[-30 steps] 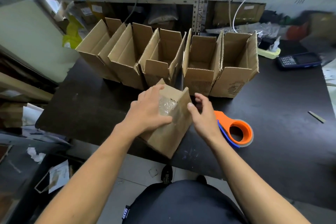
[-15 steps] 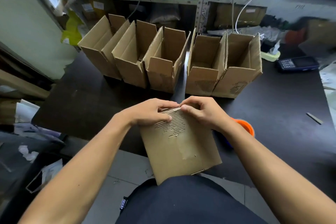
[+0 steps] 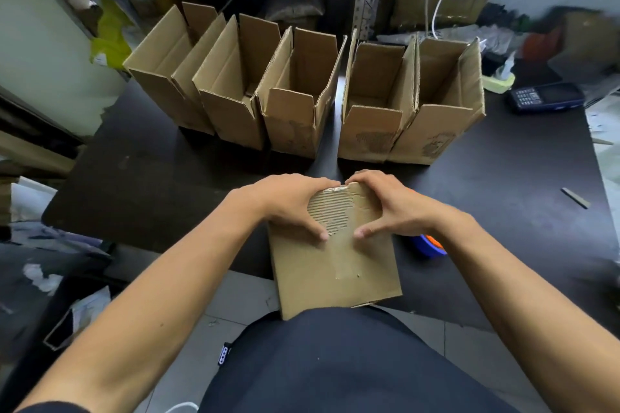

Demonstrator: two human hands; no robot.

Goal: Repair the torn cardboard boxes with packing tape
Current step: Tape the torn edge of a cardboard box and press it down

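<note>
- Torn cardboard box (image 3: 332, 265) lying flat at the near edge of the dark table (image 3: 503, 211), its lower part overhanging that edge toward the lap; outer paper stripped from the upper face, corrugation (image 3: 330, 214) exposed.
- Left hand (image 3: 285, 204) gripping the box's far left corner, fingers curled over the top edge, thumb pressed flat beside the torn patch.
- Right hand (image 3: 392, 208) mirrored on the far right corner, fingers wrapped over the edge, thumb tip pressed on the face; thumbs near each other, not touching.
- Tape dispenser (image 3: 431, 245) resting just right of the box, mostly hidden behind the right wrist; not held.
- Risk, judged: box sliding off the near edge once one hand released for the dispenser, given the overhang.
- Risk, judged: tape bonding poorly to the ridged, fibrous patch, leaving wrinkles or lift.
- Risk, judged: thumb pressure crushing the bared flutes and widening the tear.
- Five open boxes (image 3: 295, 104) standing in a row toward the far edge, well apart from the hands.
</note>
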